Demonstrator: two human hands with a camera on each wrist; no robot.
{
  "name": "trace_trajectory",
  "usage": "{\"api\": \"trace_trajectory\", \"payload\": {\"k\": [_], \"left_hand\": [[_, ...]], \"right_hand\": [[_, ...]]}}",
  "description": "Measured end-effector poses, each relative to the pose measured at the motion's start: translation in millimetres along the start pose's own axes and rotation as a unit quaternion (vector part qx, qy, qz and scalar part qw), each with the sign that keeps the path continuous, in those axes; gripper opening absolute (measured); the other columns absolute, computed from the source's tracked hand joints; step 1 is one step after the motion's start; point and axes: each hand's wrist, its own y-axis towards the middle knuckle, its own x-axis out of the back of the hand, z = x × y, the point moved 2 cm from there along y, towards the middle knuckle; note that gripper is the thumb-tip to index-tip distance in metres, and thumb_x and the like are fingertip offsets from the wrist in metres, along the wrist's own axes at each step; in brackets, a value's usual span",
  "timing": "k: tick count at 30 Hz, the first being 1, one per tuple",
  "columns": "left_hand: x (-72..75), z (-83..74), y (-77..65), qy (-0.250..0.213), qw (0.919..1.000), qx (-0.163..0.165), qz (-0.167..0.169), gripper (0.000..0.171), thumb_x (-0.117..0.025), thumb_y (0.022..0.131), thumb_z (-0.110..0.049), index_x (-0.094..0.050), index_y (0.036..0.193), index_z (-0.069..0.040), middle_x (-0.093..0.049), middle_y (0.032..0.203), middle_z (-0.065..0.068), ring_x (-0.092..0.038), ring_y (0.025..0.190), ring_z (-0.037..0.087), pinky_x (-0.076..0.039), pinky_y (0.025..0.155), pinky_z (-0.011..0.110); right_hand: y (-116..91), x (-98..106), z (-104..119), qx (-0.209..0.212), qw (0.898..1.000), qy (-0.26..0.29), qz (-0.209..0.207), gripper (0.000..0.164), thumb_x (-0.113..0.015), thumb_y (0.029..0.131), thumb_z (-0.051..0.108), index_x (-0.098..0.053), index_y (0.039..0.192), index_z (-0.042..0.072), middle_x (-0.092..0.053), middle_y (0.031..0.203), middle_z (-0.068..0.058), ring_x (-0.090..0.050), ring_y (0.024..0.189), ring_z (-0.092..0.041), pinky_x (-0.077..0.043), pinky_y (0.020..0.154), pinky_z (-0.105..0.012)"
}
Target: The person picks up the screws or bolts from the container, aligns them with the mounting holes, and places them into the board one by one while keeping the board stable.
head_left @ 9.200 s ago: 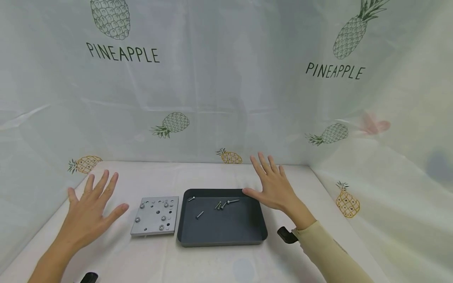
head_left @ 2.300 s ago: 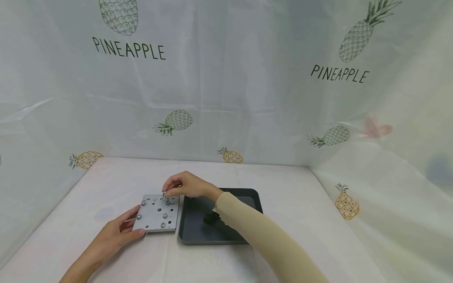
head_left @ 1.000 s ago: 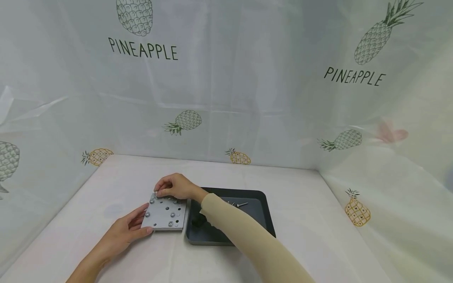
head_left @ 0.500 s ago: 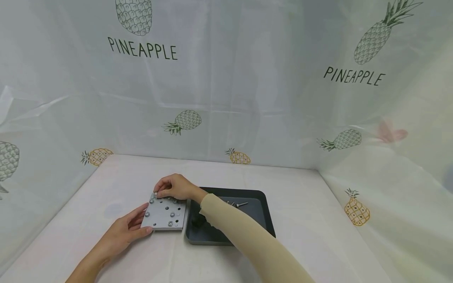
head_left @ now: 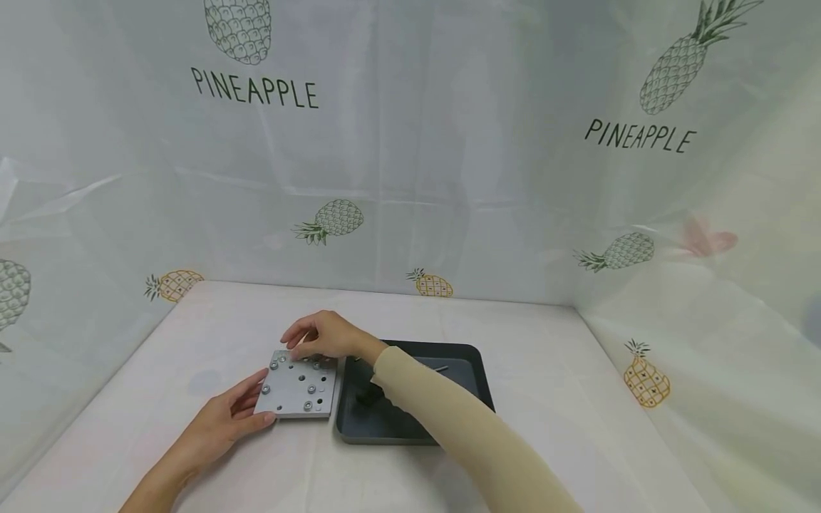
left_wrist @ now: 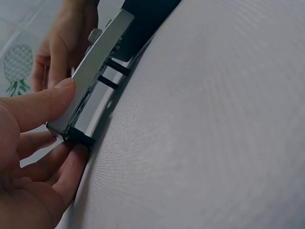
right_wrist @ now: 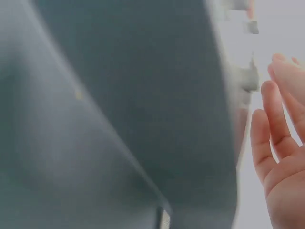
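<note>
A flat silver metal plate point(head_left: 296, 393) with drilled holes and several round-headed screws lies left of the tray. My left hand point(head_left: 221, 426) grips its left side, thumb at the near corner. In the left wrist view, the left thumb point(left_wrist: 52, 98) presses the plate's edge point(left_wrist: 93, 71) while the fingers curl beneath; dark pegs stick out of its underside. A screw head point(head_left: 283, 359) sits at the plate's far left corner. Just right of it my right hand point(head_left: 333, 336) hovers over the far edge, fingers loosely bent and slightly parted, with nothing seen between them.
A dark grey tray point(head_left: 385, 439) stands against the plate's right side, partly covered by the right sleeve point(head_left: 462, 420). One loose screw point(head_left: 441, 368) shows inside it. A pineapple-print curtain point(head_left: 487, 178) hangs behind the white table point(head_left: 539, 370).
Earlier both hands were spread apart; the left then took hold of the plate. The right hand pinched a screw, brought it to the far left corner, and has now let go, shifting slightly right.
</note>
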Motion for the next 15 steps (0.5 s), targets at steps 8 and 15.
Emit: {"api": "trace_trajectory", "payload": {"k": [8, 15], "left_hand": [[-0.1, -3.5, -0.9, 0.0, 1.0, 0.006, -0.002, 0.097, -0.084, 0.093, -0.035, -0.029, 0.168, -0.008, -0.046, 0.159, 0.028, -0.054, 0.141, 0.04, -0.053, 0.096, 0.013], [-1.4, -0.9, -2.1, -0.007, 0.9999, 0.008, 0.0, 0.098, -0.085, 0.092, -0.034, -0.029, 0.169, -0.01, -0.044, 0.16, 0.028, -0.053, 0.142, 0.04, -0.05, 0.093, 0.009]], "right_hand": [[-53, 56, 8, 0.028, 0.999, -0.032, 0.005, 0.03, -0.076, 0.1, 0.012, -0.074, 0.129, 0.011, -0.076, 0.122, -0.006, -0.07, 0.101, -0.005, -0.057, 0.094, -0.022], [-109, 87, -9, -0.008, 0.999, -0.04, 0.016, 0.03, -0.078, 0.098, 0.012, -0.075, 0.128, 0.012, -0.075, 0.124, -0.012, -0.073, 0.101, -0.012, -0.059, 0.093, -0.028]]}}
